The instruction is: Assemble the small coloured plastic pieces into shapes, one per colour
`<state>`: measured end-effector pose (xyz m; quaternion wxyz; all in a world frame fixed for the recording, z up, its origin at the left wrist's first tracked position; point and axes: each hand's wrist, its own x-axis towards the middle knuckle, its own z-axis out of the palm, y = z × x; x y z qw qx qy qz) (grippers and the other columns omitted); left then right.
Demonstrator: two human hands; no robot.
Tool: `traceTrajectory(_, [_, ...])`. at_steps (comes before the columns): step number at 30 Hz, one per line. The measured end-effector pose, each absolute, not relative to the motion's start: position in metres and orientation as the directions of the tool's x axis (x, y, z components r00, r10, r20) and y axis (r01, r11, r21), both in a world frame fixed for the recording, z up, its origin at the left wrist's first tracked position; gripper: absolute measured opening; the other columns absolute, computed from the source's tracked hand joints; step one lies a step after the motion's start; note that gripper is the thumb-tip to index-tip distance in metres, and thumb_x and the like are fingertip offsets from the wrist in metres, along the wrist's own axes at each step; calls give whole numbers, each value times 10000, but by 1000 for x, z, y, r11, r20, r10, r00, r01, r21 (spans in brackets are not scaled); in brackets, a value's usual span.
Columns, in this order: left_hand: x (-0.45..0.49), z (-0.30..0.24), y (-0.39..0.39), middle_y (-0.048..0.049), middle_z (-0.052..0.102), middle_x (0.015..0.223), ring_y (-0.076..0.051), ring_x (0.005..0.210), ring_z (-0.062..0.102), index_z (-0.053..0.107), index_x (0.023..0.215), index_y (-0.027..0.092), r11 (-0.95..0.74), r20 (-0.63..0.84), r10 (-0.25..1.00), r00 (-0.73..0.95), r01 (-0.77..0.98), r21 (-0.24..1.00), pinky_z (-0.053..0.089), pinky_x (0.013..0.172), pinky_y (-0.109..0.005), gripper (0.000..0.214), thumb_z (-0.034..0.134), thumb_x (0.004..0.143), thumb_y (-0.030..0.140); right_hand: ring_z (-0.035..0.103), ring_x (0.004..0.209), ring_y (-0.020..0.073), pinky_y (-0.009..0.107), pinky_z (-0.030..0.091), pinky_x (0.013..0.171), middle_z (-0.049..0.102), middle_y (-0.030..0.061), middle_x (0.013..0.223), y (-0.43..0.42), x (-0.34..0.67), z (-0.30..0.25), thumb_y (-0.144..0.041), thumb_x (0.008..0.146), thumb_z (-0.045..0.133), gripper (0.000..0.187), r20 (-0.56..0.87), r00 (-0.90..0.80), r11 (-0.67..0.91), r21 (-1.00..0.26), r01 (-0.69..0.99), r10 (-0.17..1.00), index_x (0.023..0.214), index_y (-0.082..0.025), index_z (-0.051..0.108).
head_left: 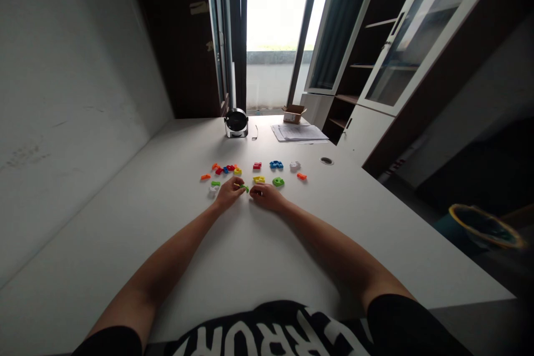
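Small coloured plastic pieces, perhaps toy parts, lie on the white table. Between the fingertips of my left hand point(230, 191) is a green plastic piece point(244, 187). Just to its right, my right hand point(267, 196) is closed, its fingers curled down at the tabletop; whatever they hold, if anything, is hidden. Beyond the right hand are a yellow piece point(259, 179) and a larger green piece point(278, 181). A white piece point(213, 191) and a flat green piece point(215, 183) lie left of my left hand.
Farther back sit a red piece point(257, 166), a blue piece point(276, 164), a white piece point(295, 166) and an orange piece point(301, 176). A round black device point(236, 122), papers point(302, 132) and an open cardboard box point(293, 114) stand toward the table's far edge.
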<state>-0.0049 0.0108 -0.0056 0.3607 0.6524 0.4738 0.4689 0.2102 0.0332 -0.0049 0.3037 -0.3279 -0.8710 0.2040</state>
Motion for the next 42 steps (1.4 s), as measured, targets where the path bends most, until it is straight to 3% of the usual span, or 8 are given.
traceTrajectory(5, [-4, -1, 8, -24, 647, 881, -150, 789, 618, 603, 958, 191, -345, 326, 938, 115, 331, 878, 510, 726, -277, 264, 724, 816, 377, 533, 695, 132, 249, 392, 661, 646, 21, 820, 32, 210, -3, -262, 908, 646, 94, 384, -586, 682, -573, 455, 714, 885, -196, 708])
traceTrajectory(18, [-3, -1, 6, -25, 672, 884, -159, 770, 611, 622, 922, 195, -427, 384, 904, 188, 403, 809, 499, 717, -288, 261, 704, 847, 431, 515, 665, 122, 245, 360, 624, 641, 12, 788, 36, 210, -2, -379, 982, 557, 249, 376, -575, 661, -610, 437, 727, 914, -181, 692])
traceTrajectory(23, [-2, 3, 4, -29, 689, 880, -171, 780, 630, 633, 924, 199, -441, 383, 897, 219, 404, 801, 511, 745, -312, 252, 710, 846, 426, 553, 687, 138, 252, 391, 632, 672, 28, 824, 36, 211, -2, -407, 965, 577, 262, 354, -579, 637, -654, 408, 735, 1010, -183, 706])
traceTrajectory(27, [-1, 6, 2, -32, 699, 881, -172, 778, 636, 641, 931, 201, -451, 384, 892, 240, 406, 794, 515, 759, -323, 223, 711, 848, 396, 537, 661, 132, 247, 386, 609, 654, 15, 788, 38, 212, -5, -397, 937, 602, 233, 328, -573, 607, -684, 404, 751, 968, -179, 679])
traceTrajectory(31, [-1, 3, 2, -40, 706, 896, -174, 788, 642, 652, 957, 199, -429, 359, 902, 241, 385, 817, 511, 745, -311, 236, 709, 843, 398, 512, 645, 126, 242, 382, 600, 624, -3, 749, 38, 212, -8, -377, 891, 639, 199, 326, -549, 585, -704, 403, 770, 916, -180, 639])
traceTrajectory(42, [-7, -7, 15, -79, 722, 819, -194, 780, 680, 671, 967, 149, -294, 236, 932, 276, 193, 936, 543, 759, -340, 300, 610, 907, 437, 532, 621, 119, 236, 402, 593, 634, -21, 752, 38, 211, -12, -315, 862, 637, 244, 342, -499, 554, -743, 374, 796, 1080, -206, 618])
